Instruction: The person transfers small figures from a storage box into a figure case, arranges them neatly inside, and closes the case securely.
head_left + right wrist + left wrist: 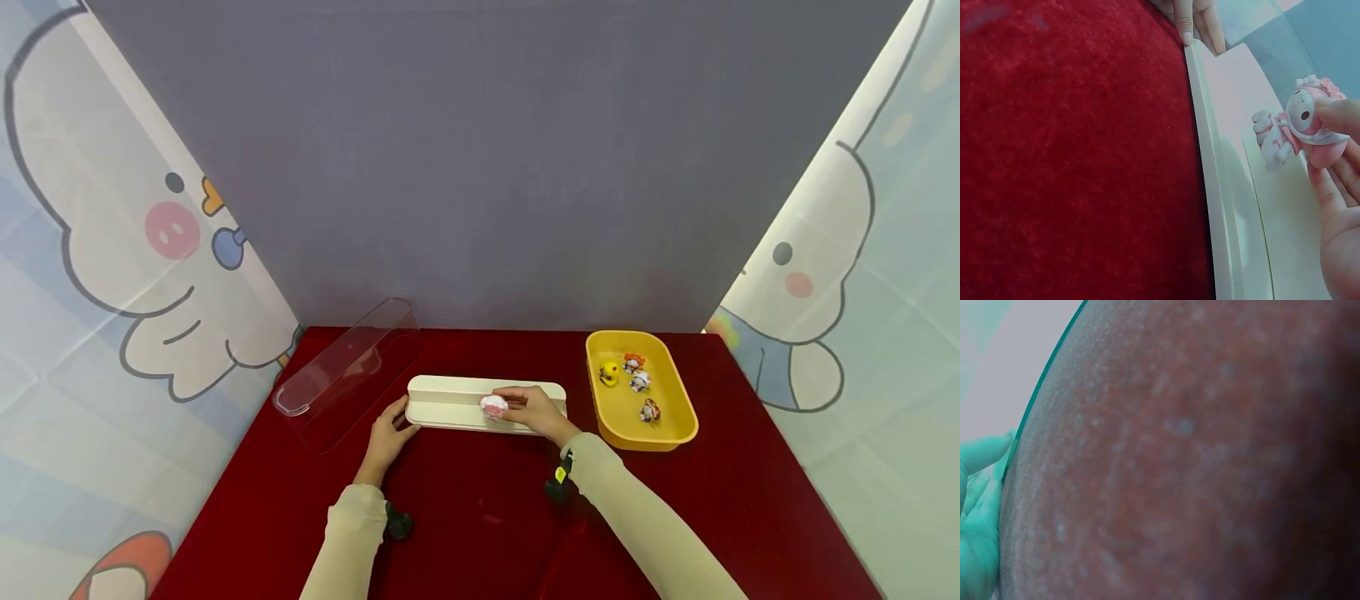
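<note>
A long cream-coloured stepped display base (450, 414) lies crosswise on the red cloth. Above its right half, my right hand (529, 409) pinches a small pink-and-white figurine (1302, 119) between thumb and fingers. In the right wrist view the figurine is tipped sideways, its round face towards the camera and its lower part hanging over the base. My left hand (387, 439) rests at the base's left end, thumb by the front corner and fingers along the end, all fairly straight. The left wrist view shows mostly blurred red cloth, with that hand (979, 531) at its left edge.
A yellow bin (678, 412) on the right holds several small figurines, among them a yellow one (609, 373). To the left lies a long transparent cover (348, 362). A grey wall (480, 167) stands behind the red-covered table (480, 517), with printed cartoon curtains at both sides.
</note>
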Demonstrator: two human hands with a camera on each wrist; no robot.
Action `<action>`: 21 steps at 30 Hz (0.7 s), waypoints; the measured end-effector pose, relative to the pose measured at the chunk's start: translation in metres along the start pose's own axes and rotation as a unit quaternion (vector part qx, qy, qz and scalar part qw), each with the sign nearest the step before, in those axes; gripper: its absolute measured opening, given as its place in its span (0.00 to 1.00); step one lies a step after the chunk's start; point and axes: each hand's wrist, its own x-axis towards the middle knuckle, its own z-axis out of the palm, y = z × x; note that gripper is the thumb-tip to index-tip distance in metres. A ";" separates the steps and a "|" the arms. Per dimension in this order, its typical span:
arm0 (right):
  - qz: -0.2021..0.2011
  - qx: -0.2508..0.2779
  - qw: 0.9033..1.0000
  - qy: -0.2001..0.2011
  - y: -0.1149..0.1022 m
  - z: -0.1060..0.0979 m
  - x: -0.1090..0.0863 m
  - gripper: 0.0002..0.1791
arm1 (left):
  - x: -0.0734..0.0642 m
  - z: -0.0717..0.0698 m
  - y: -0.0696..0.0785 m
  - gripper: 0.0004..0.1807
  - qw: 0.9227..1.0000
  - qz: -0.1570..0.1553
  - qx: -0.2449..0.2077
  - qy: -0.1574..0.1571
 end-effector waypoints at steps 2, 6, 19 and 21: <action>0.003 0.002 1.000 0.002 0.000 0.002 0.002 0.22 | 0.000 0.000 0.000 0.38 1.000 0.001 0.001 0.000; 0.001 0.002 1.000 0.002 0.000 0.005 0.005 0.22 | 0.000 -0.001 0.001 0.38 1.000 0.005 0.000 0.001; -0.008 0.001 1.000 -0.013 0.001 0.015 0.012 0.21 | 0.000 -0.001 -0.001 0.38 1.000 0.009 0.001 0.003; -0.013 0.003 1.000 -0.013 0.000 0.016 0.013 0.21 | 0.001 -0.001 -0.001 0.38 1.000 0.010 0.003 0.002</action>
